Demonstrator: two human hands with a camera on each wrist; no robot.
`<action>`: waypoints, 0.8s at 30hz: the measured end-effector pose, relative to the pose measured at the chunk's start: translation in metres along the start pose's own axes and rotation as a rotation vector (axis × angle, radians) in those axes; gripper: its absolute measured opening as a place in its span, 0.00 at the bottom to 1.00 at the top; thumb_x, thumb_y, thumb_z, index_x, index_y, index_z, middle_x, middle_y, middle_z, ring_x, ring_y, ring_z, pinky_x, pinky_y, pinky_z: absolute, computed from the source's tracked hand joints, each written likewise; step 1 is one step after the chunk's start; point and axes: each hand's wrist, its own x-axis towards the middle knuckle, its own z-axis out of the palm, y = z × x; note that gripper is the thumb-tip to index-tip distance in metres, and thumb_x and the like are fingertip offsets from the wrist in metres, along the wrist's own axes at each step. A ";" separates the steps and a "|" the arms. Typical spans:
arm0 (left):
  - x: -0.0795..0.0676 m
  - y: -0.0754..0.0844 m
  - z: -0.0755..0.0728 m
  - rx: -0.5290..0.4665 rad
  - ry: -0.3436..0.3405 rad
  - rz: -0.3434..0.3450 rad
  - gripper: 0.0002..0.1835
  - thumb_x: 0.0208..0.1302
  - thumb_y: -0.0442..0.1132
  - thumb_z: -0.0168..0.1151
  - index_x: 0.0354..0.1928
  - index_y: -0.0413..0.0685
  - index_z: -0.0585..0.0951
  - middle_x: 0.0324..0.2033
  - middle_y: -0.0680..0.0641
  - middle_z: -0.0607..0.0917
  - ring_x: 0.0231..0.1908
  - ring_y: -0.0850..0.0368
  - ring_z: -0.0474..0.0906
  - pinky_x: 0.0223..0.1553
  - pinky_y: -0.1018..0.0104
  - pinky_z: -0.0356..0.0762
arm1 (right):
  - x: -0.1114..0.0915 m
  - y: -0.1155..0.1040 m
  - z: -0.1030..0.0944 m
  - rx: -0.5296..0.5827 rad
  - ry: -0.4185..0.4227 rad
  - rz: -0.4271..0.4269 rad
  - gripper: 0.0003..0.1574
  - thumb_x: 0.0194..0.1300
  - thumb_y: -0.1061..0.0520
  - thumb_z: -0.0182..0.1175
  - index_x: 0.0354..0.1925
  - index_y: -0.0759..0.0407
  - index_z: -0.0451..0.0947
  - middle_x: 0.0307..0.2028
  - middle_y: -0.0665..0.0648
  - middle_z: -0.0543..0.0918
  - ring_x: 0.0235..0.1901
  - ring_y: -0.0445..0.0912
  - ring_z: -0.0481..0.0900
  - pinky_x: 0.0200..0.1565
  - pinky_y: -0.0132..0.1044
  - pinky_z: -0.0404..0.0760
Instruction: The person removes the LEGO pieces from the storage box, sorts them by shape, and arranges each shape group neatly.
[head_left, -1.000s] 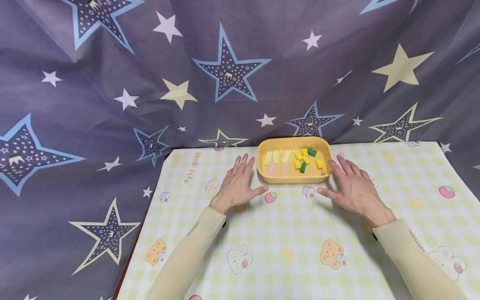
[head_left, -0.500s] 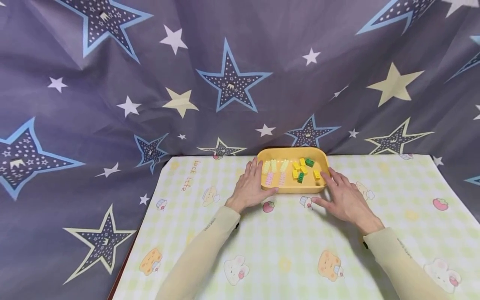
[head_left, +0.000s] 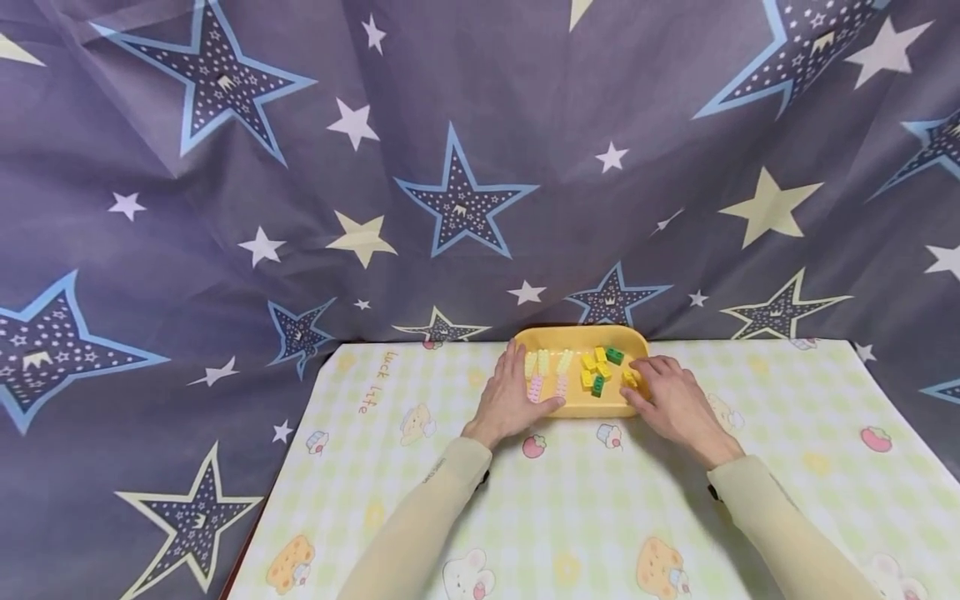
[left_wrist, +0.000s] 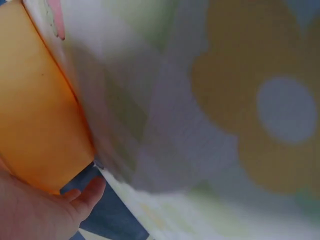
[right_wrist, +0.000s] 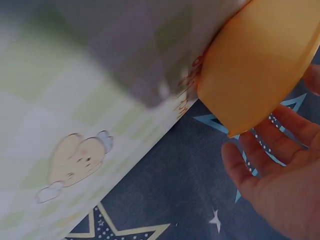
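Observation:
A yellow tray (head_left: 585, 412) stands at the back edge of the table. My left hand (head_left: 512, 398) rests along its left side, fingers extended on the outer wall and thumb at the front rim. At the right end, the thumb and index finger of my right hand (head_left: 681, 410) pinch a yellow toy brick (head_left: 630, 378) inside the tray. Several more yellow bricks (head_left: 602, 367) lie beside it, with a green brick (head_left: 614, 356) behind and another green brick (head_left: 597, 386) in front. Pale yellow bricks (head_left: 543, 362) and pink bricks (head_left: 536, 388) fill the left half. The right wrist view shows the tray's outer wall (right_wrist: 255, 70), not the pinched brick.
A checked tablecloth (head_left: 570, 500) with cartoon prints covers the table. Directly behind the tray hangs a dark curtain (head_left: 420, 100) with stars. The table's left edge (head_left: 262, 517) runs beside the curtain.
Both hands have moved in to the tray: the left now lies against its side, and the right has reached over the rim to the yellow brick. The head view has tilted up.

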 end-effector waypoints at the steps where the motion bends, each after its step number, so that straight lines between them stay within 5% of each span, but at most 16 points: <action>1: -0.001 -0.001 0.002 -0.018 0.008 0.000 0.68 0.62 0.72 0.72 0.90 0.47 0.46 0.90 0.43 0.44 0.88 0.38 0.49 0.84 0.34 0.62 | 0.003 -0.001 0.001 -0.012 0.004 -0.007 0.31 0.78 0.48 0.66 0.67 0.68 0.79 0.65 0.71 0.84 0.68 0.69 0.76 0.64 0.70 0.78; 12: -0.002 -0.006 0.008 -0.208 0.084 -0.028 0.73 0.54 0.67 0.81 0.90 0.49 0.46 0.90 0.49 0.48 0.88 0.44 0.53 0.86 0.43 0.61 | 0.034 0.002 0.006 -0.028 -0.023 -0.032 0.25 0.71 0.55 0.72 0.61 0.68 0.84 0.58 0.70 0.89 0.62 0.68 0.79 0.66 0.68 0.75; 24: -0.001 -0.011 0.010 -0.243 0.073 -0.039 0.74 0.53 0.65 0.83 0.90 0.53 0.44 0.90 0.51 0.48 0.88 0.46 0.54 0.86 0.46 0.61 | 0.069 -0.024 0.026 -0.075 -0.064 -0.131 0.19 0.69 0.56 0.75 0.55 0.62 0.89 0.53 0.63 0.93 0.56 0.63 0.81 0.61 0.66 0.78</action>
